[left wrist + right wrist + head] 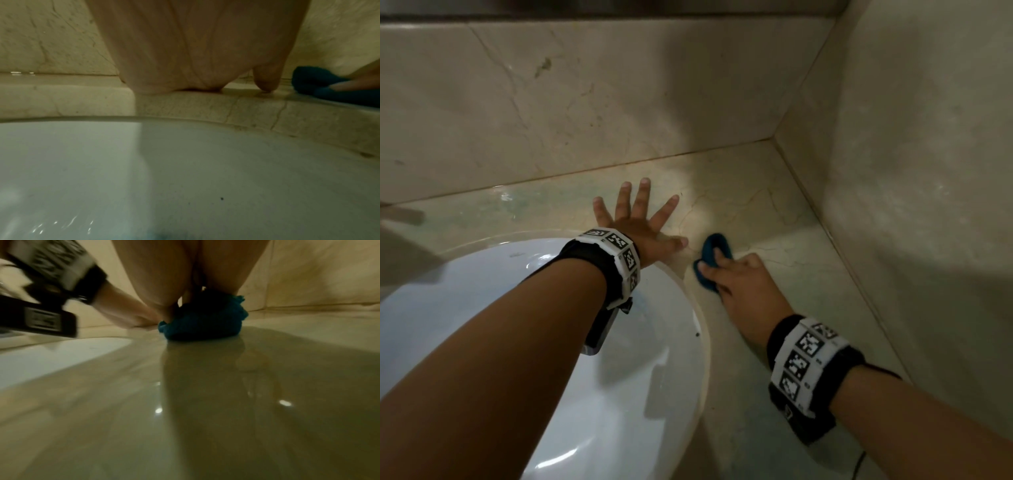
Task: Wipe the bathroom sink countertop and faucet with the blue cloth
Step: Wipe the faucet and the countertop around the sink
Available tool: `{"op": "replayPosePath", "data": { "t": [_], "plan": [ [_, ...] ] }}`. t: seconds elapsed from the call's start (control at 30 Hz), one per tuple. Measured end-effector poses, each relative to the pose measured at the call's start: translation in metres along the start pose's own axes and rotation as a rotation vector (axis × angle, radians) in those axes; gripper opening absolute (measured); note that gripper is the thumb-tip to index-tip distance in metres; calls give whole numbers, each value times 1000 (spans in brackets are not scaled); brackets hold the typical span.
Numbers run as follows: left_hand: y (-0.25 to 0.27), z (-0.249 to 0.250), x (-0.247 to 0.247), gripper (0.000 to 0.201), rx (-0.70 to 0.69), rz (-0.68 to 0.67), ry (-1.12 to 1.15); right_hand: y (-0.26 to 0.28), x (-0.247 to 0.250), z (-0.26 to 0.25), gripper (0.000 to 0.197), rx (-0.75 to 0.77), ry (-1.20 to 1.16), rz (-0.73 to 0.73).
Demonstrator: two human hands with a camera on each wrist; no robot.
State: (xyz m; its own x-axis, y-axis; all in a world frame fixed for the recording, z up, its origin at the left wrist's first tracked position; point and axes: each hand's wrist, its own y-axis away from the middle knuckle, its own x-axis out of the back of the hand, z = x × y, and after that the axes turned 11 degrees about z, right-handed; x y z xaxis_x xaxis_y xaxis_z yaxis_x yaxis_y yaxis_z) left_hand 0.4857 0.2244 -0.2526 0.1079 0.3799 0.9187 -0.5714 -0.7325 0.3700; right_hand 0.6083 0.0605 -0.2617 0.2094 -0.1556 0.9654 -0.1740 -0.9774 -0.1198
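Observation:
The blue cloth is bunched on the beige marble countertop, just right of the sink rim. My right hand grips it from the near side, fingers curled over the wad, pressing it down; the right wrist view shows the cloth squashed under my palm. My left hand lies flat on the countertop behind the sink, fingers spread and straight, thumb close to the cloth. In the left wrist view the left hand rests its heel on the counter edge. No faucet shows in any view.
The white oval sink basin fills the lower left, with water glinting near its bottom. A marble backsplash runs behind the counter, and a side wall closes the right. The counter surface looks wet and reflective.

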Motion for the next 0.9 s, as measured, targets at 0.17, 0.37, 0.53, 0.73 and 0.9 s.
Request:
{"op": "replayPosePath", "data": {
  "t": [0.17, 0.37, 0.53, 0.73, 0.9],
  "plan": [
    [2, 0, 2, 79, 2, -7, -20, 19, -5, -24, 28, 70, -124, -58],
    [2, 1, 1, 80, 7, -3, -24, 8, 24, -28, 29, 14, -413, -167],
    [1, 0, -1, 80, 7, 7, -12, -25, 45, 22, 37, -166, -305, 119],
    [2, -1, 0, 80, -2, -1, -12, -45, 23, 85, 39, -239, -14, 33],
    [2, -2, 1, 80, -9, -4, -10, -40, 22, 74, 47, -281, -79, -62]
  ]
}}
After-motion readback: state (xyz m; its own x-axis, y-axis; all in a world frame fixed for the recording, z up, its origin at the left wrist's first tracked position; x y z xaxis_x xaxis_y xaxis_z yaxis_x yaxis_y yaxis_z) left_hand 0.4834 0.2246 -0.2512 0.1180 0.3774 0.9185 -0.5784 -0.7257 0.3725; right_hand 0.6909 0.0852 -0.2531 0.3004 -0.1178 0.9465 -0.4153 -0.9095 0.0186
